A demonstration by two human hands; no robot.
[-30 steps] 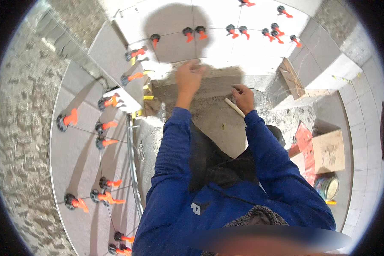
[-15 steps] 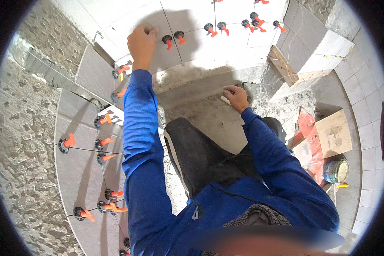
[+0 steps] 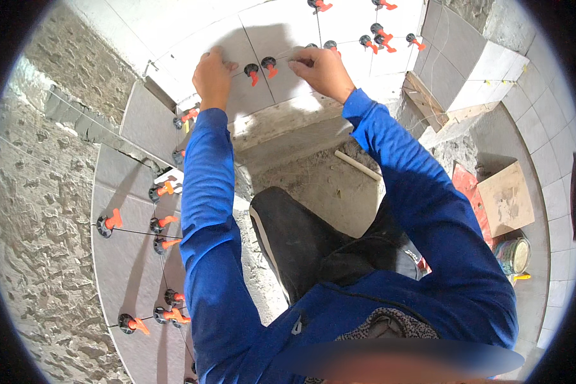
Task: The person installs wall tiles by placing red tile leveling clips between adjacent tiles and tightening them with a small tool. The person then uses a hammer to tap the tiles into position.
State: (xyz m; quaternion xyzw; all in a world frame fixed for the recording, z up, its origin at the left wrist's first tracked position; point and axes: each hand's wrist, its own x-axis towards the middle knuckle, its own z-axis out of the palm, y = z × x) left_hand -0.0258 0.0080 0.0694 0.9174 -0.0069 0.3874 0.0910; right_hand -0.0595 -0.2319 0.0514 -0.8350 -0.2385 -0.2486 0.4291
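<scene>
My left hand (image 3: 213, 80) is at the pale tiled wall, its fingers curled against a wall tile (image 3: 224, 38). Whatever its fingertips may hold is hidden. Level with it on the right, my right hand (image 3: 325, 72) has thumb and fingers drawn together in a pinch close to the tile face; I cannot make out what is in it. Between the hands, two tile levelling clips with black round bases and red handles, a left clip (image 3: 252, 73) and a right clip (image 3: 270, 66), sit either side of a vertical joint. More clips (image 3: 330, 48) show just beyond my right hand.
Several red-handled clips (image 3: 110, 222) stick out of the tiled surface at left, beside rough mortar (image 3: 45, 237). A white stick (image 3: 358, 165) lies on the dusty floor. At right are a tan square board (image 3: 507, 200), a red sheet (image 3: 475, 198) and a can (image 3: 513, 256).
My right hand has risen from the floor, by the white stick, to the wall right of the two clips. My left hand stays at nearly the same place on the tile.
</scene>
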